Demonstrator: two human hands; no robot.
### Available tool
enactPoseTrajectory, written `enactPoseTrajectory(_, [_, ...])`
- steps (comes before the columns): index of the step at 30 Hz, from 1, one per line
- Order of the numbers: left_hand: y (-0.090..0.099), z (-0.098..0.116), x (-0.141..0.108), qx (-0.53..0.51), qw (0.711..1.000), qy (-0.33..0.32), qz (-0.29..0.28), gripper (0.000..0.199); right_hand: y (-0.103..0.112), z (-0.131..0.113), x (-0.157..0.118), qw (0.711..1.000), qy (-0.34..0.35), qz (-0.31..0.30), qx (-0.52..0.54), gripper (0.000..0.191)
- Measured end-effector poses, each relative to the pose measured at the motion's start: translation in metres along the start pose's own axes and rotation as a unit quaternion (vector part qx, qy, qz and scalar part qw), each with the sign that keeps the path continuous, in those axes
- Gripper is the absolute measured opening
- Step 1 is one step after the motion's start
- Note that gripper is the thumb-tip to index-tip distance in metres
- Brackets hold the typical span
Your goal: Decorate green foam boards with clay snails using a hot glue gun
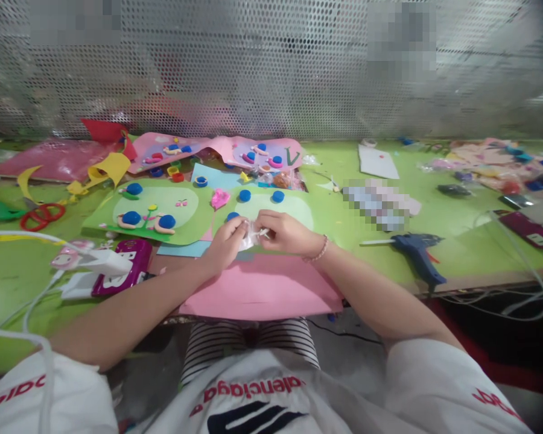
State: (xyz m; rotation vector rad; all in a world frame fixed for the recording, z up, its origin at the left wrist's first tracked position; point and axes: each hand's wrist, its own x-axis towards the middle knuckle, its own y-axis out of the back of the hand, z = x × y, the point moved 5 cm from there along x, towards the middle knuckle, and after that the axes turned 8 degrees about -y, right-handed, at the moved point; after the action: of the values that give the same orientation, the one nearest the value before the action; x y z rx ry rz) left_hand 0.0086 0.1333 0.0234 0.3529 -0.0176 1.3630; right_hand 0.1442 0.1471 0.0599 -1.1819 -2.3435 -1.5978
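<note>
A small clear plastic bag (248, 237) is between my hands, above the lower edge of the green sheet. My left hand (226, 244) is closed, pinching the bag's left side. My right hand (289, 234) has its fingers closed at the bag's other side, where a small white piece (263, 232) shows at the fingertips. Round blue pieces (245, 195) sit on the green sheet (199, 208) just beyond my hands. A pink flower-like piece (219, 198) lies to their left, and a pink sheet (266, 286) is under my wrists.
Red-handled scissors (43, 216), a purple power strip (124, 265) and white cables are at left. A blue glue gun (419, 253) lies at right, with another purple strip (529, 229) beyond. Decorated pink sheets (217, 147) lie before the perforated metal screen (253, 72).
</note>
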Motion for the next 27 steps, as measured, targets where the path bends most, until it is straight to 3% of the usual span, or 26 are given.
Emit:
enactPoseTrajectory(4, [0.005, -0.001, 0.001, -0.013, 0.999, -0.008, 0.032, 0.025, 0.011, 0.007, 0.0, 0.998, -0.003, -0.014, 0.065, 0.012])
enactPoseTrajectory(8, [0.007, -0.005, 0.0, -0.006, 0.999, -0.015, 0.041, 0.028, 0.009, 0.006, 0.0, 0.995, 0.016, -0.055, 0.077, 0.014])
enactPoseTrajectory(17, [0.008, -0.003, -0.001, -0.03, 0.996, -0.036, 0.073, 0.038, -0.008, -0.004, 0.0, 1.0, -0.009, -0.017, -0.003, 0.009])
enactPoseTrajectory(20, [0.009, -0.002, -0.002, -0.056, 0.994, -0.051, 0.076, 0.041, -0.003, -0.006, 0.0, 0.999, 0.013, 0.028, 0.007, 0.007])
enactPoseTrajectory(23, [0.011, -0.009, -0.001, -0.087, 0.991, -0.034, 0.092, 0.041, 0.021, 0.012, 0.0, 0.987, -0.08, 0.135, 0.043, 0.004])
enactPoseTrajectory(25, [0.013, -0.014, 0.0, -0.105, 0.988, -0.025, 0.11, 0.039, 0.041, 0.034, -0.004, 0.945, -0.197, 0.232, 0.115, 0.008])
enactPoseTrajectory(27, [0.014, -0.018, 0.001, -0.112, 0.986, -0.024, 0.121, 0.037, 0.055, 0.051, -0.008, 0.897, -0.245, 0.3, 0.212, 0.012])
